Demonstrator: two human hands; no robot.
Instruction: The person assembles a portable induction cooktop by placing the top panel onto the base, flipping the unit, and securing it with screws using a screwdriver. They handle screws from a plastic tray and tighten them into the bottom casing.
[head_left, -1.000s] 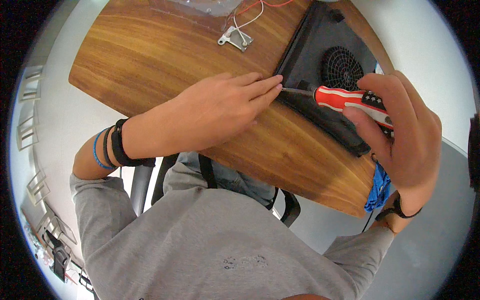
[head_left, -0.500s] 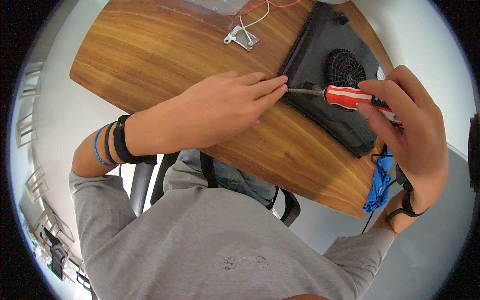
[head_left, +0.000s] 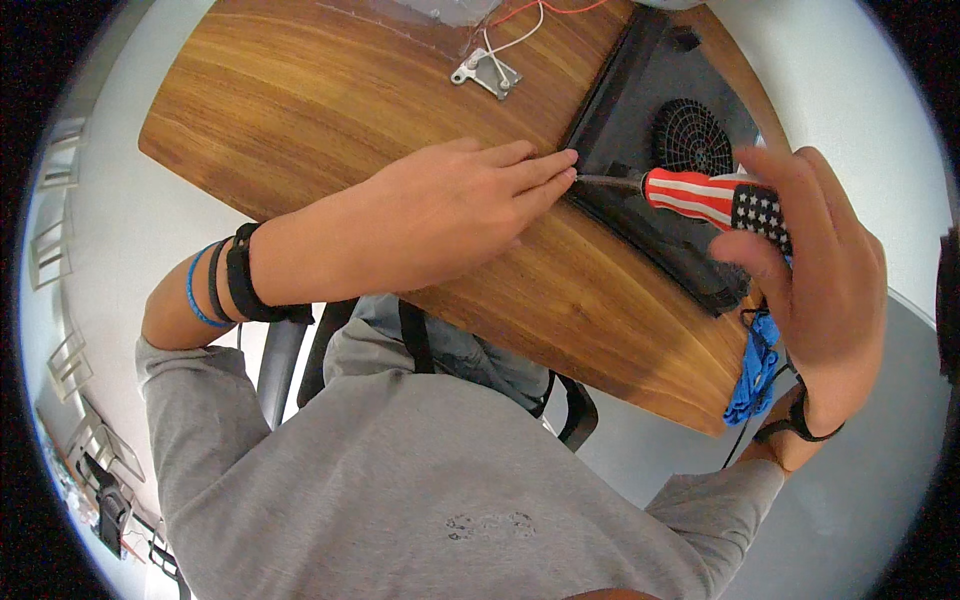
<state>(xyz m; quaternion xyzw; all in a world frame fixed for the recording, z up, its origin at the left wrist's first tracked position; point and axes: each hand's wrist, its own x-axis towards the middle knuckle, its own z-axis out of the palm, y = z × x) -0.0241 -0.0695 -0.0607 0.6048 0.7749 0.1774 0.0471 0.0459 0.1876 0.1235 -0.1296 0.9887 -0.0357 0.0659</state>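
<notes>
Pointed a screwdriver [head_left: 690,192] with a red-and-white striped handle at the left corner of a flat black panel [head_left: 638,100], placed on the right side of a wooden table [head_left: 330,120]. Appeared busy turning a fastener too well hidden to confirm. Rested the left hand [head_left: 455,200] back upward with fingertips at the shaft's end, pinching or merely touching, impossible to tell. Curved the right hand [head_left: 825,260] loosely about the handle's right end, with thumb and forefinger seemingly off the surface; could not be read for any hold by the other fingers. Seemed to call next for a firm grip and a straight, steady twist. Took in a clear plastic piece [head_left: 450,10] at the far edge, possibly a bag, cropped and unreadable as to contents; included, just nearer, a small metal bracket [head_left: 483,72] with a white wire [head_left: 527,39].
</notes>
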